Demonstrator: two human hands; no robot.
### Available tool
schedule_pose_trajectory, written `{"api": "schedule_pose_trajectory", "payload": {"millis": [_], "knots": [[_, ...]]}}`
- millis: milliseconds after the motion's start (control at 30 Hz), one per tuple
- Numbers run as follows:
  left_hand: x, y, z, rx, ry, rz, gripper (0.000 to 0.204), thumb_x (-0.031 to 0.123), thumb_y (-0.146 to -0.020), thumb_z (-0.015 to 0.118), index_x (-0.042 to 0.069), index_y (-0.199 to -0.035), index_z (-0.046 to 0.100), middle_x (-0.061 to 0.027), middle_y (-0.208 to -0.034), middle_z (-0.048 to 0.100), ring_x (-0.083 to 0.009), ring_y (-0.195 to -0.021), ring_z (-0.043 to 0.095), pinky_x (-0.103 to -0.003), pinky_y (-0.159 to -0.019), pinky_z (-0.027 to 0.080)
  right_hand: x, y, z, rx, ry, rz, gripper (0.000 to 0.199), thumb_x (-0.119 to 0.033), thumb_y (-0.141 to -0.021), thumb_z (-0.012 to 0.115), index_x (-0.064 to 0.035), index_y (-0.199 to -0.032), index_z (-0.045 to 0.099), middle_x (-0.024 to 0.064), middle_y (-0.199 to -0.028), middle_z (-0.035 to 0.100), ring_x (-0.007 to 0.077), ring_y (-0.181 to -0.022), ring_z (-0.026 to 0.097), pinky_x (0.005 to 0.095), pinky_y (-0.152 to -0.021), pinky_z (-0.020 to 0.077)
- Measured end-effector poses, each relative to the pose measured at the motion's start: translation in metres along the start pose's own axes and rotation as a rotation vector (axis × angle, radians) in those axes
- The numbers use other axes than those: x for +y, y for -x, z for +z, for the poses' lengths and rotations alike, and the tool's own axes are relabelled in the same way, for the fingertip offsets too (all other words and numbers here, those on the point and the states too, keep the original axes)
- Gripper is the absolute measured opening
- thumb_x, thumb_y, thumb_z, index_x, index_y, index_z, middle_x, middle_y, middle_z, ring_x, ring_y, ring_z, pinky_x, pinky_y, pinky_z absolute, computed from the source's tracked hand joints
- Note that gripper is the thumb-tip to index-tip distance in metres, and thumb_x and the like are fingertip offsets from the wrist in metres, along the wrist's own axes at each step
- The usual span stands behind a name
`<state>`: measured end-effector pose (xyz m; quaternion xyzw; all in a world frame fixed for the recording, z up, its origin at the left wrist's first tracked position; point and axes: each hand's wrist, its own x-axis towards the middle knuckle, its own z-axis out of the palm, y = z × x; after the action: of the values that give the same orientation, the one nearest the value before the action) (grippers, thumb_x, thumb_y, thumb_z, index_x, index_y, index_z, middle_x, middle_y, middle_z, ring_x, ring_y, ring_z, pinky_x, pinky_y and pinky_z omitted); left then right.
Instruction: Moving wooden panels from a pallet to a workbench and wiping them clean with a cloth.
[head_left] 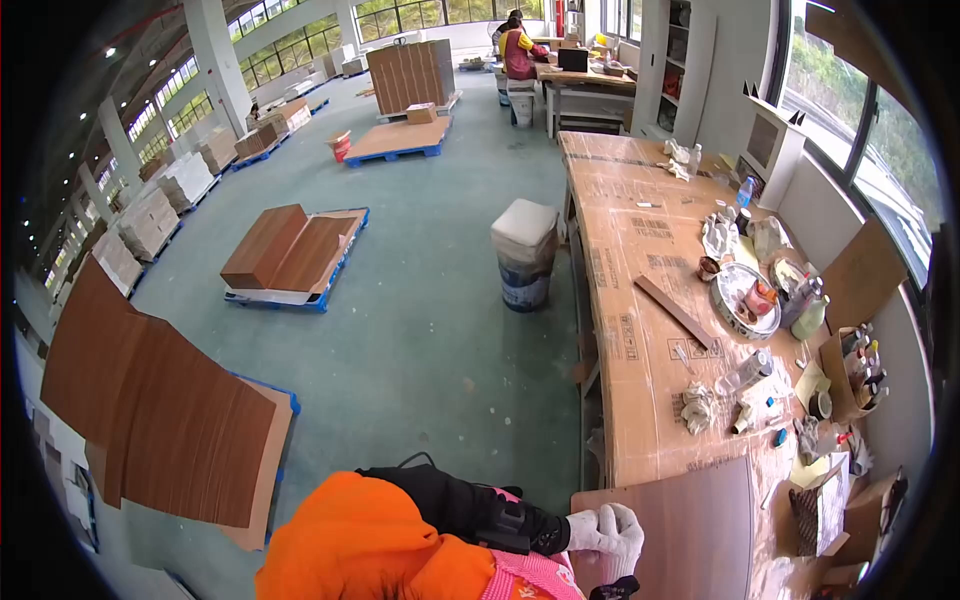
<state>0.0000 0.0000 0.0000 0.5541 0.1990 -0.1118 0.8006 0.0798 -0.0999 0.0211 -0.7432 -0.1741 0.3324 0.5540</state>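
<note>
My left hand (590,530), in a white knit glove, reaches in from a dark sleeve over the near edge of the table. Right beside it, my right hand (622,545) wears a similar white glove, with a dark band at its wrist. Both hands meet with fingers curled together; whatever they may hold between them is hidden. Below and beside them a brown wood-grain panel (700,530) lies flat on the table (630,400), which is covered in cardboard and clear film.
On the table are a narrow brown strip (675,312), a clear bottle (745,372), a round tray (722,300) of pots and a box of bottles (845,375). A covered bucket (525,255) stands left of the table. Stacked brown panels (165,410) rest on pallets; people (520,52) sit far off.
</note>
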Motion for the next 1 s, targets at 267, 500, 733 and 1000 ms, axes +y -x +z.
{"api": "schedule_pose_trajectory", "payload": {"millis": [267, 500, 733, 1000], "knots": [[-0.014, -0.01, 0.007, 0.051, 0.049, 0.002, 0.035, 0.034, -0.079, 0.078, 0.005, -0.096, 0.067, -0.0051, -0.081, 0.067, -0.015, -0.061, 0.063, -0.027, -0.056, 0.051, -0.001, 0.008, -0.002, 0.012, -0.013, 0.028, 0.028, -0.02, -0.091, 0.067, 0.0048, -0.104, 0.066, 0.0077, -0.089, 0.069, 0.0138, -0.079, 0.064, 0.0277, -0.071, 0.0522], [0.014, -0.003, 0.005, 0.088, 0.138, 0.038, 0.024, 0.028, -0.079, 0.079, 0.008, -0.087, 0.069, -0.0035, -0.074, 0.066, -0.0131, -0.058, 0.061, -0.027, -0.054, 0.049, 0.025, -0.002, -0.01, -0.033, -0.268, 0.11, 0.026, -0.018, -0.095, 0.064, 0.0055, -0.106, 0.063, 0.0073, -0.091, 0.068, 0.013, -0.08, 0.064, 0.0262, -0.07, 0.052], [0.002, -0.015, -0.003, 0.141, 0.127, 0.018, 0.017, 0.024, -0.083, 0.076, 0.009, -0.086, 0.069, -0.0013, -0.071, 0.064, -0.012, -0.058, 0.06, -0.026, -0.054, 0.049, 0.02, -0.002, -0.011, -0.064, -0.222, 0.043, 0.027, -0.019, -0.096, 0.064, 0.0059, -0.106, 0.063, 0.0086, -0.095, 0.069, 0.0131, -0.083, 0.064, 0.0263, -0.073, 0.0519], [-0.015, -0.022, -0.01, 0.137, 0.263, -0.014, 0.023, 0.028, -0.085, 0.074, 0.007, -0.091, 0.067, -0.0001, -0.078, 0.063, -0.0105, -0.063, 0.06, -0.025, -0.056, 0.049, 0.026, -0.004, -0.013, -0.061, -0.164, -0.036, 0.03, -0.02, -0.095, 0.064, 0.0071, -0.108, 0.063, 0.0091, -0.095, 0.069, 0.0139, -0.085, 0.064, 0.0274, -0.076, 0.0518]]}}
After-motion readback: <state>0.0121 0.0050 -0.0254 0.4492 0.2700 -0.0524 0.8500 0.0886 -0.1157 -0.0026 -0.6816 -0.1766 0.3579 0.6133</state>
